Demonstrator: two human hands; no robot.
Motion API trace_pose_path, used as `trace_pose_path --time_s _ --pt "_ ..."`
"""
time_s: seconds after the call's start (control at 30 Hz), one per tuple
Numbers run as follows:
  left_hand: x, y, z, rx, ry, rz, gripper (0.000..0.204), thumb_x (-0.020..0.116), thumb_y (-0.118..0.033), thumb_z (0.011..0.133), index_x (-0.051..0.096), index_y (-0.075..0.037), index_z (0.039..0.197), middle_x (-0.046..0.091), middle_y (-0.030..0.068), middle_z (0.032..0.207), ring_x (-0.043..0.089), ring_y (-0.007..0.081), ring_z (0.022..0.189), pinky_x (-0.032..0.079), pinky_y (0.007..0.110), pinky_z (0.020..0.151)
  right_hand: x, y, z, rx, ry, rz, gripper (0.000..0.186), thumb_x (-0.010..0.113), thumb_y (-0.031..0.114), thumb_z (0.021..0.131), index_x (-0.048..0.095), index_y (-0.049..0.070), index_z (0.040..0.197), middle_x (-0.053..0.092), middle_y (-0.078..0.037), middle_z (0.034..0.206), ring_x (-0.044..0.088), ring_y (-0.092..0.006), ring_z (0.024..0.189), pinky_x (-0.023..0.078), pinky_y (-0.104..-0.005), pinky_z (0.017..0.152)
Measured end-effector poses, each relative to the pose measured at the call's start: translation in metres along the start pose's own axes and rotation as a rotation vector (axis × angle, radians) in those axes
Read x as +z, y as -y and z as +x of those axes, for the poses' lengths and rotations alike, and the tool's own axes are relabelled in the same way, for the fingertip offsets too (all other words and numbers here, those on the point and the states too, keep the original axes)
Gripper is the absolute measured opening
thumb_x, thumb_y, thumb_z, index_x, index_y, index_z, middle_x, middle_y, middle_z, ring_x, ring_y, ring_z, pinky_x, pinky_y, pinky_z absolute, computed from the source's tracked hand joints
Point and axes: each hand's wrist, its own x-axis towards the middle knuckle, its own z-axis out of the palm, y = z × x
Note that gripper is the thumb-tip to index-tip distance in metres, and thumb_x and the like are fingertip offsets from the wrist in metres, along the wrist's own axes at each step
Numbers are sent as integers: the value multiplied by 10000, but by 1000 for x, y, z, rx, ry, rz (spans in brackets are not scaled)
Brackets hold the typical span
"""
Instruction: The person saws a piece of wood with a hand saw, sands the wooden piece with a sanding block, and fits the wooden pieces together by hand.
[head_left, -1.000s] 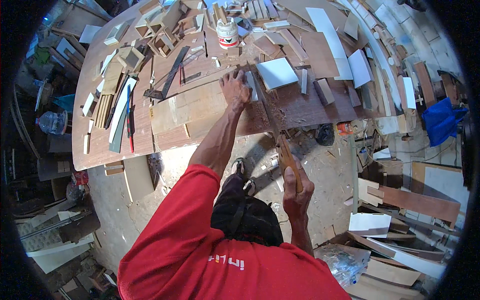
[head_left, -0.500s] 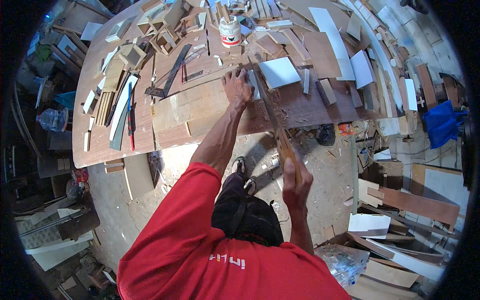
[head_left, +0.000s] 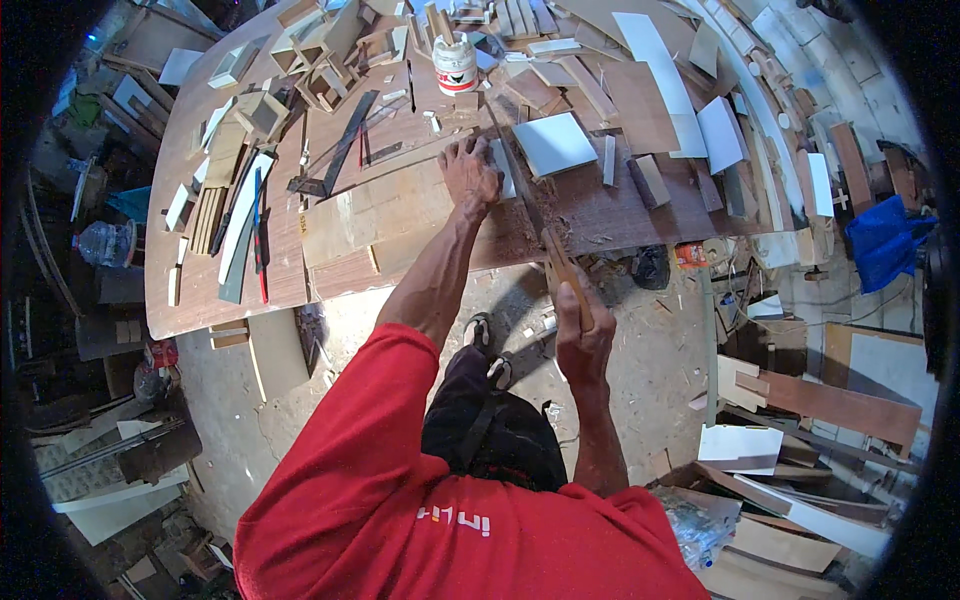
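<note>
My left hand (head_left: 470,175) presses on a pale plywood board (head_left: 370,210) and a narrow white piece (head_left: 503,168) near the bench's front, fingers bent and apart. Just right of it a handsaw blade (head_left: 525,180) runs from the white piece's edge toward me, with sawdust beside it. My right hand (head_left: 585,330) is closed on the saw's wooden handle (head_left: 565,280) beyond the bench edge. A square white panel (head_left: 555,142) lies right of the blade, and a dark steel square (head_left: 348,145) lies left of the board.
The wooden bench (head_left: 190,295) carries a white tub (head_left: 455,65), small wooden boxes (head_left: 255,115) and several offcuts. Stacked boards (head_left: 830,410) and a blue bag (head_left: 885,245) are at the right; scrap and a plastic water jug (head_left: 103,245) are at the left. My feet (head_left: 490,355) are on the floor.
My right hand and the saw have moved forward, toward the bench, compared with both earlier frames. My left hand stays on the board in about the same place.
</note>
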Motion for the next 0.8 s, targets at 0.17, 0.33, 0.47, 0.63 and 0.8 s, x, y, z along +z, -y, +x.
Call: trace_pose_path --time_s 0.17,0.33,0.47,0.63,0.8 --pt "-5 -1 0 -85 132 11 579 619 -188 626 614 -132 1202 571 113 1234 472 361 1133 347 464 1022 -22 -2 -41 39 38 -5 417 466 260 979 584 -73 1199 676 -245 948 671 -277 715 524 -365 634" --pt "-1 4 0 -18 35 4 533 651 -195 624 612 -118 1150 578 97 1204 474 335 1134 330 459 1021 -4 5 -16 24 28 10 440 467 284 976 576 -75 1207 667 -259 909 675 -311 737 519 -379 649" --pt "-3 -8 -1 -52 99 -22 592 622 -188 627 611 -89 1211 572 122 1230 478 358 1118 341 459 1029 1 -9 -7 18 -12 3 420 469 280 974 591 -62 1186 671 -243 893 676 -297 726 512 -381 621" --pt "-8 1 0 -76 110 14 600 634 -188 623 612 -103 1216 575 107 1231 476 341 1130 341 446 1036 -17 -12 -49 123 17 38 415 476 254 973 577 -66 1218 673 -230 874 668 -244 666 502 -355 555" --pt "-3 -4 3 -64 93 31 584 649 -187 617 627 -115 1196 587 95 1217 482 326 1132 345 443 1038 5 -11 -6 -5 -32 62 402 471 277 974 606 -57 1151 606 -149 782 561 -192 681 468 -362 612"
